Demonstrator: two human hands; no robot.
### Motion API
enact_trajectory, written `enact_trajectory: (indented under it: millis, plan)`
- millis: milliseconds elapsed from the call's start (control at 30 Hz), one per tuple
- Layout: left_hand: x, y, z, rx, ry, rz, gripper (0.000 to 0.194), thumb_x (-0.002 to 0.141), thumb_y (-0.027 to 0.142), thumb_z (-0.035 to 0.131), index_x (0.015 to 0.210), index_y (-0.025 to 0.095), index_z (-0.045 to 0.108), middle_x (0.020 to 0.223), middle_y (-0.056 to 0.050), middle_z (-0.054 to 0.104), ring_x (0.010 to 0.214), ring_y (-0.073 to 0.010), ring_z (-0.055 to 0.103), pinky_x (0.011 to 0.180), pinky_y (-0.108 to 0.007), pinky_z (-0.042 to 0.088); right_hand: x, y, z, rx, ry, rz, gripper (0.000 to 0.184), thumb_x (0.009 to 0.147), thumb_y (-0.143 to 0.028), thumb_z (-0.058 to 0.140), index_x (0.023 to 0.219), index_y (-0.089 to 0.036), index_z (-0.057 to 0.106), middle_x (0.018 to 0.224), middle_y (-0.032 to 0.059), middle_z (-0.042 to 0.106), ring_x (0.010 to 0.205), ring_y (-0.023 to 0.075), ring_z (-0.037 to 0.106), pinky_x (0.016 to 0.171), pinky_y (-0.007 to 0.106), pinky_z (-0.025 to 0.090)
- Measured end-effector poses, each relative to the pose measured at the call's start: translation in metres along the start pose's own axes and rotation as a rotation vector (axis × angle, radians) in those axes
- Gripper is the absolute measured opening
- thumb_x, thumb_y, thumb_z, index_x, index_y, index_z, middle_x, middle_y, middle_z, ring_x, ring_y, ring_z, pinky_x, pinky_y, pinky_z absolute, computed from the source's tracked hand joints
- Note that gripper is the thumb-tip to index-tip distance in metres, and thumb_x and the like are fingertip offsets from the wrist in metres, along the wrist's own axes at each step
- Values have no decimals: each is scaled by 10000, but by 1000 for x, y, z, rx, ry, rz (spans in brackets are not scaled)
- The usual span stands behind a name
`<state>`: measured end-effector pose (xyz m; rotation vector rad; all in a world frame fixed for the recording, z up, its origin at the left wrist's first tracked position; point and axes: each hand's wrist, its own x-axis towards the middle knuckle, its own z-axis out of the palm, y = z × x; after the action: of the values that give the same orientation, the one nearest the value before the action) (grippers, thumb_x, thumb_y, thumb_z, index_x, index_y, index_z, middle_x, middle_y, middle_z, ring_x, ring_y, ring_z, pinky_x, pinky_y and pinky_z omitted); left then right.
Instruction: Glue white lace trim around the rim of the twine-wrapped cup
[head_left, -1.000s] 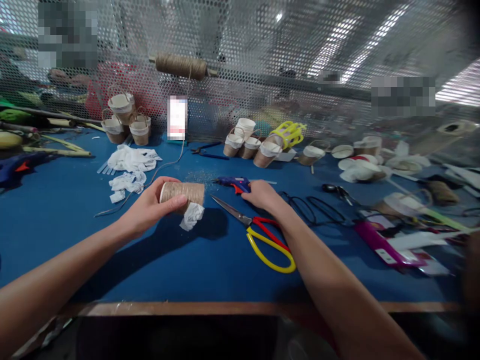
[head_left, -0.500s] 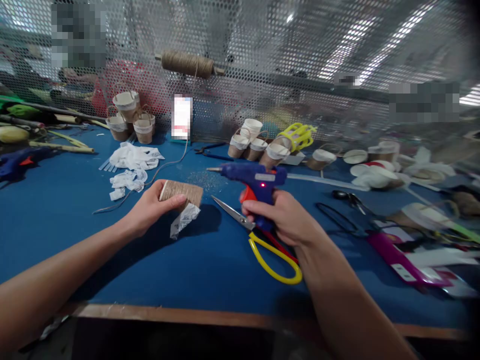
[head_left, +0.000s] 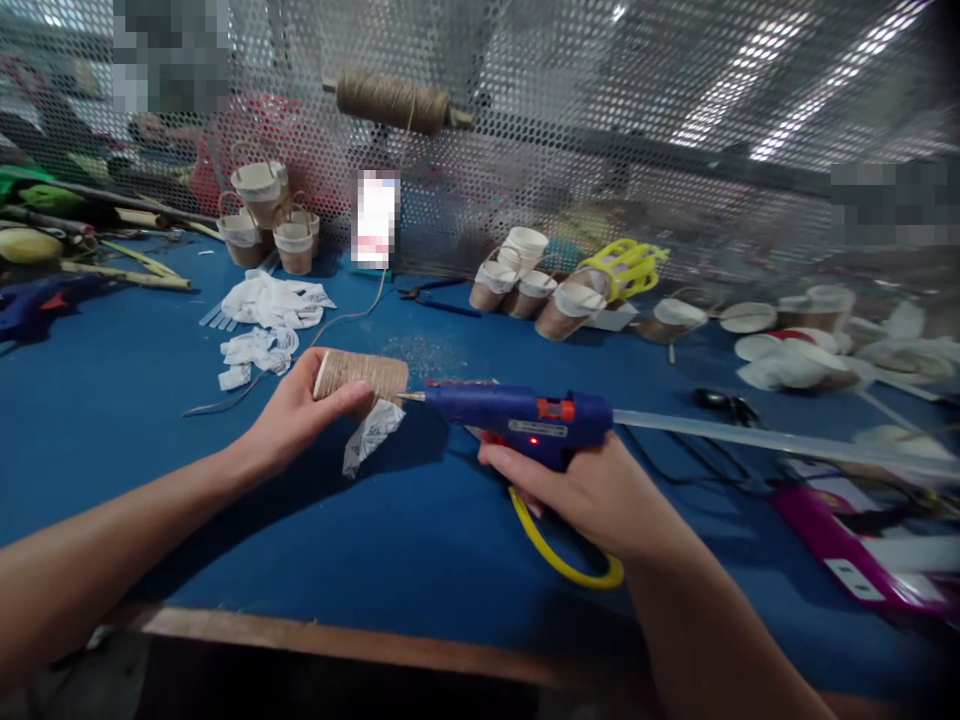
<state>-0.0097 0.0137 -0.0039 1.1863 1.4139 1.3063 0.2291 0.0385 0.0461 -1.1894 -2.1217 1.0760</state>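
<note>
My left hand (head_left: 311, 408) is closed around a small cup wrapped in twine (head_left: 379, 374), which lies on its side in the grip. From its lower edge hangs a strip of white lace (head_left: 373, 437). My right hand (head_left: 577, 490) grips a blue hot glue gun (head_left: 502, 415) with a red light on its side and a clear glue stick (head_left: 712, 432) out the back. The metal nozzle is at the cup's right end; whether it touches cannot be made out. Beneath the right hand lie scissors (head_left: 551, 553), mostly hidden, one yellow handle loop showing.
Lace scraps (head_left: 274, 300) lie at left, near stacked twine cups (head_left: 259, 190). More cups (head_left: 529, 290) and pliers (head_left: 442, 300) stand or lie at the back. A twine roll (head_left: 394, 102) hangs on the mesh. A purple power strip (head_left: 847, 555) lies at right; another glue gun (head_left: 45, 308) far left.
The glue gun has come down and its nozzle has moved to the cup's right end, now covering much of the scissors. My left hand keeps hold of the cup; the view has shifted slightly.
</note>
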Motion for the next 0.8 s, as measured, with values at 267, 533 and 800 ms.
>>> enact_trajectory:
  millis: [267, 533, 800]
  plan:
    - [0, 0, 0, -6, 11, -2, 413, 678, 394, 645, 948, 154, 445, 827, -42, 598, 750, -163, 584, 662, -288, 462, 1, -2, 3, -108, 24, -9, 191, 736, -372, 584, 612, -228, 578, 427, -36, 483, 456, 151, 497, 446, 271, 412]
    - [0, 0, 0, -21, 13, -2, 407, 663, 371, 659, 942, 155, 455, 818, -35, 603, 738, -165, 592, 652, -289, 466, 0, 0, 2, -184, 47, -27, 254, 736, -364, 582, 515, -260, 515, 396, -16, 481, 657, 224, 614, 512, 296, 459]
    - [-1, 1, 0, -26, 5, -6, 420, 658, 385, 672, 939, 158, 458, 828, -40, 600, 766, -175, 596, 668, -297, 476, 1, -3, 1, -208, 73, -38, 263, 741, -368, 582, 508, -267, 515, 453, 2, 560, 701, 238, 630, 539, 307, 480]
